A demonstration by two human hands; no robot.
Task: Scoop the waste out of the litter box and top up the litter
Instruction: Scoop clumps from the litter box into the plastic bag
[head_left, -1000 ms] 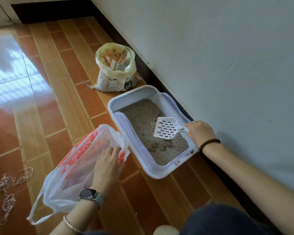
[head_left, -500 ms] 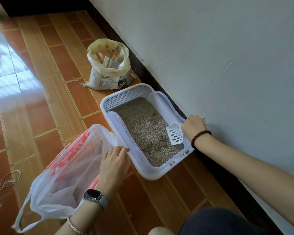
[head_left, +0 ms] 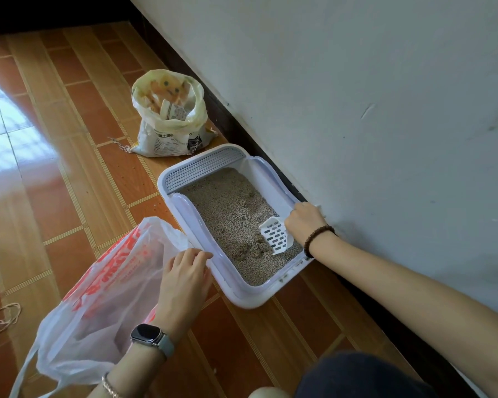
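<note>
- Head view: the right hand (head_left: 305, 222) is closed round the handle of the white slotted scoop (head_left: 276, 238). The blade tips down, its front edge dug into the litter (head_left: 227, 214) just beside darker clumps (head_left: 253, 249) at the near end. That angle looks meant to slide under them and let loose grains fall through the slots.
- The left hand (head_left: 184, 280), fingers curled, grips the rim of the plastic bag (head_left: 104, 285) right against the box's near left wall. This likely props the mouth open and close by, so a loaded scoop has a short way to go.
- The litter box (head_left: 202, 165) lies on the tiled floor (head_left: 69, 173), one long side along the wall's dark skirting. It holds an uneven bed of grey-beige granules, and the perforated ledge at its far end carries nothing.
- The bag is translucent white with red print. Whether any waste lies in it I cannot tell.
- The litter sack (head_left: 170, 136) stands open on the floor beyond the box's far end, well apart from both hands. Its litter level is hidden, and topping up looks not yet begun.
</note>
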